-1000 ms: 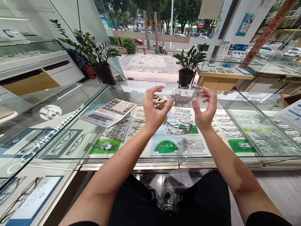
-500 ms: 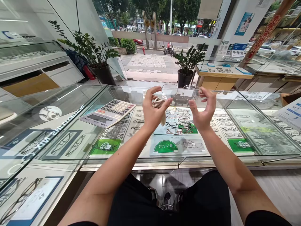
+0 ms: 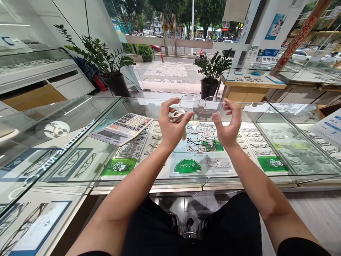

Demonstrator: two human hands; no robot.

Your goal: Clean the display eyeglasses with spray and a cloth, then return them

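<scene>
A pair of thin-rimmed eyeglasses [image 3: 189, 103] is held up level above the glass counter, its two clear lenses side by side. My left hand [image 3: 171, 126] is closed on the left end of the frame, and a beige cleaning cloth [image 3: 177, 116] is bunched in the same hand, hanging partly below the palm. At the opposite end, my right hand [image 3: 230, 124] pinches the frame's right side with its fingers, thumb raised near the right lens. The temples are hard to make out.
A calculator [image 3: 122, 128] lies on the glass display counter [image 3: 160, 181], left of my hands. Under the glass sit rows of eyeglasses [image 3: 202, 137] and a green logo card [image 3: 187, 166]. Potted plants [image 3: 210, 71] stand beyond, before a glass door. A box [image 3: 329, 128] is at right.
Both hands have shifted slightly to the left together with the eyeglasses. The grip on the frame and the cloth looks the same.
</scene>
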